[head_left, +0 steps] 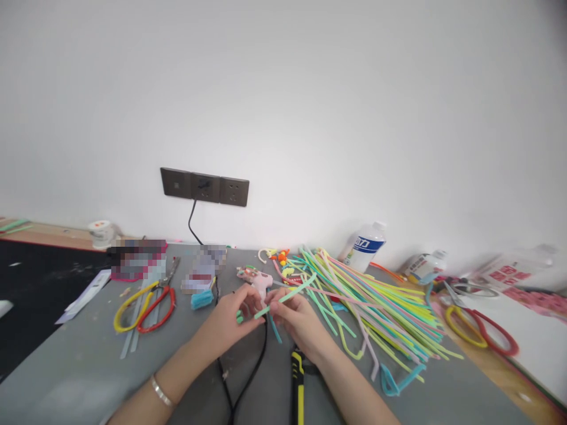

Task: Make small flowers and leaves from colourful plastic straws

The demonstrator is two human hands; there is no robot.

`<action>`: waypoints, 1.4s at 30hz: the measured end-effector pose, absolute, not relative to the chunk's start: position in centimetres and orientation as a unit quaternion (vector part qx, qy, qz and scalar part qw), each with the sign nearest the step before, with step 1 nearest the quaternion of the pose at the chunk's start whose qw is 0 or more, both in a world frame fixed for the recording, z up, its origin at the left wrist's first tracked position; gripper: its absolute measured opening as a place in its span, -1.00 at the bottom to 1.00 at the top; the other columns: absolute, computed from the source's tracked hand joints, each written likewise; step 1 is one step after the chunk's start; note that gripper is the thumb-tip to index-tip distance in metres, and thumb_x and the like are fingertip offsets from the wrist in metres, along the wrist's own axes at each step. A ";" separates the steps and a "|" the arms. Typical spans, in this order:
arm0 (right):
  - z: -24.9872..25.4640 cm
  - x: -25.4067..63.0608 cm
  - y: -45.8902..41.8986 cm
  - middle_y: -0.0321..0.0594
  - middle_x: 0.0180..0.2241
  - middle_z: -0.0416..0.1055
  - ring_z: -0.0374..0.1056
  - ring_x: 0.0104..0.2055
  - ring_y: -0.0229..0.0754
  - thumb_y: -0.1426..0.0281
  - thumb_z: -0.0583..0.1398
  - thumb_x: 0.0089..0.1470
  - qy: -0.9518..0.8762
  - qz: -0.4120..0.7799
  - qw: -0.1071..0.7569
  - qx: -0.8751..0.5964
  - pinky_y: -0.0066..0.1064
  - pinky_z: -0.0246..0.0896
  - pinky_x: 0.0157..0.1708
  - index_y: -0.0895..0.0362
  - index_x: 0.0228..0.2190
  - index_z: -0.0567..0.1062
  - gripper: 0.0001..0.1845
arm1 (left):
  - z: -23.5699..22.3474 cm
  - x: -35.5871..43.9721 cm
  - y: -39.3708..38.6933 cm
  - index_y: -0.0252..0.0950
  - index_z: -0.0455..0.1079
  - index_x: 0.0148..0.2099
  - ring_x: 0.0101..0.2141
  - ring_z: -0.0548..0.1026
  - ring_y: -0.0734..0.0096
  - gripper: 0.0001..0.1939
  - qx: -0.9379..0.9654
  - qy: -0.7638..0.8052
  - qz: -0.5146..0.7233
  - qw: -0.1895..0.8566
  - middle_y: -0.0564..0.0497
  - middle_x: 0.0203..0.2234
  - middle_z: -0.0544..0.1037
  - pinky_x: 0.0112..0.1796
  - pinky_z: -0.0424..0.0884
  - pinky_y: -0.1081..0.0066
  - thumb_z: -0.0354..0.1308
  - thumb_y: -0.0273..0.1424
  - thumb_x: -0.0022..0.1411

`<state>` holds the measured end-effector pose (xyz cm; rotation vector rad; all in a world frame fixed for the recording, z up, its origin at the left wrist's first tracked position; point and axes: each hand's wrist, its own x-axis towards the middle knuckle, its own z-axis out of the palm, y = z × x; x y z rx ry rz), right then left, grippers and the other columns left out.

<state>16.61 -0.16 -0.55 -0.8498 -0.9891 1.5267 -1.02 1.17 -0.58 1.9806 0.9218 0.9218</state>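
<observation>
My left hand [237,316] and my right hand [295,316] meet over the middle of the grey table, fingertips pinched on a light green pipe cleaner [303,287]. Its free end slants up to the right past my right fingers. Green coiled bits show beside my left palm; I cannot tell whether they belong to the same piece. Just behind my fingers lies a pink glue gun [261,281], partly hidden by them. A short blue strip [275,330] shows below my right fingers. Close to my right wrist is a tool with a yellow and black handle [297,386].
Loose pastel pipe cleaners [385,298] spread across the right, with a bent blue piece [396,383] in front. Red-and-yellow scissors lie left [170,310] and right [487,336]. A blue bundle [202,299] lies left. A white bottle [364,247] stands behind. Black cable [257,369] crosses the front.
</observation>
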 end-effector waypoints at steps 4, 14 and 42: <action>-1.9 16.1 -0.2 -0.40 -0.63 0.37 0.21 -0.63 -0.41 0.28 0.46 -0.23 -0.390 0.681 0.510 -0.352 -0.59 0.06 -0.61 0.17 -0.55 0.45 -0.66 | 0.0 -0.8 1.2 -0.26 0.38 -0.33 -0.42 0.45 0.40 -0.98 0.776 0.364 0.372 0.357 0.06 -0.45 0.50 -0.39 0.33 0.48 0.16 -0.44 0.16; -2.0 16.2 -0.6 -0.36 -0.60 0.41 0.28 -0.59 -0.39 0.27 0.44 -0.17 -0.390 0.689 0.510 -0.335 -0.59 0.15 -0.60 0.18 -0.53 0.49 -0.70 | -0.6 -1.0 1.4 -0.30 0.49 -0.36 -0.38 0.44 0.35 -0.86 0.717 0.330 0.413 0.454 -0.02 -0.44 0.50 -0.36 0.33 0.44 0.23 -0.32 0.15; -1.9 16.3 -0.9 -0.34 -0.51 0.41 0.32 -0.53 -0.33 0.30 0.44 -0.18 -0.428 0.693 0.515 -0.268 -0.51 0.27 -0.50 0.14 -0.49 0.50 -0.73 | 0.5 -1.3 0.7 -0.31 0.46 -0.37 -0.37 0.45 0.36 -0.82 0.704 0.264 0.369 0.547 -0.01 -0.42 0.49 -0.33 0.32 0.42 0.23 -0.30 0.20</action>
